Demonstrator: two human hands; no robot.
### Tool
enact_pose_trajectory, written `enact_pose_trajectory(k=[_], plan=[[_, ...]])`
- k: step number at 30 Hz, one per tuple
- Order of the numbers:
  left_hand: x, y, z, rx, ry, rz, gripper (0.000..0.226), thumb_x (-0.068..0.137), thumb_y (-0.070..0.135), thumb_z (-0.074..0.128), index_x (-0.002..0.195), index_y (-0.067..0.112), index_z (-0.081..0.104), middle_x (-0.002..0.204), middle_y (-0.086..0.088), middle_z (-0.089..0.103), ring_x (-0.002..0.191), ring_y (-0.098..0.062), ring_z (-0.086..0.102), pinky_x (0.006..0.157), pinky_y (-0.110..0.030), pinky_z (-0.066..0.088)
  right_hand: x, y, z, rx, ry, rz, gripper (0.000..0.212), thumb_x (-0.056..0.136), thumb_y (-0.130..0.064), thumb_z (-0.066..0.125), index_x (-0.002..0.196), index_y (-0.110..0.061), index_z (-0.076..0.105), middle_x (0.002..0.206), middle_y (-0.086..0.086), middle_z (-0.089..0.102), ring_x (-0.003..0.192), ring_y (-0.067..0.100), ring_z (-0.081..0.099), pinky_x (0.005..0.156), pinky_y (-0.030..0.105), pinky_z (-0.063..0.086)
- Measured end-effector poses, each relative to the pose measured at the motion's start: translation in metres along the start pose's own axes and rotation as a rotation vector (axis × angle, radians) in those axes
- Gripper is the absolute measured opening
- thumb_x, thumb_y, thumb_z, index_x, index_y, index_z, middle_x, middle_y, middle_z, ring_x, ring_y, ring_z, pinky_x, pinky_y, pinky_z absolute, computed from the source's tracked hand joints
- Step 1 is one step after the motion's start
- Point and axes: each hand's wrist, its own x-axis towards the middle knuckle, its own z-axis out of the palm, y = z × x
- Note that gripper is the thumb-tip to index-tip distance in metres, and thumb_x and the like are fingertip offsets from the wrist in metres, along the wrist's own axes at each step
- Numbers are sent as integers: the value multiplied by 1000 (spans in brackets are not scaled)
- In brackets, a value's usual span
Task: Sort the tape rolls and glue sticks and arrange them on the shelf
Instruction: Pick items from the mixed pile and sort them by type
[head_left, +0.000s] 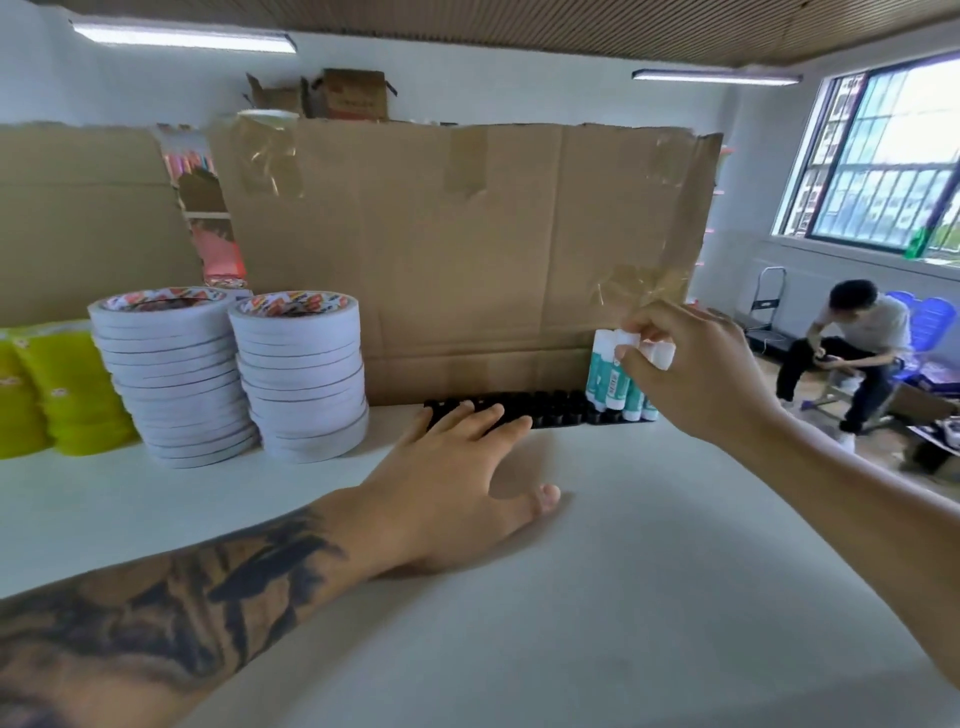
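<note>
A glue stick (658, 354) is pinched at its white cap by the right hand (696, 374), above the glue sticks (615, 382) standing at the black tray's (545, 410) right end. The left hand (457, 488) is laid flat on the shelf (623, 571), straight fingers (488, 418) touching the tray. 2 tape stacks (301, 374) stand left.

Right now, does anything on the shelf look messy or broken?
The cardboard sheet behind the shelf has ragged, torn edges and peeling tape. The two tape stacks lean a little. The glue sticks in the black tray tilt under the right hand.
</note>
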Motion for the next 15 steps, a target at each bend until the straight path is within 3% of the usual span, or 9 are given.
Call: enact_pose_trajectory(k=[7,15], plan=[[1,-1,1,8,-23,-10,85,91,83,22,162,40,5,171,13,-3,156,-8,-11,126,-45,-6,-2,5,10,-40,4,-28,16,89,-25,72,104,-20,70,103,-4,68,92,11,53,77,26,36],[-1,-1,0,-2,-15,0,84,91,83,23,162,42,9,170,15,-3,155,-6,-10,127,-42,-5,-2,1,14,-22,44,60,14,87,-21,70,100,-19,77,104,-5,71,99,19,61,81,25,38]])
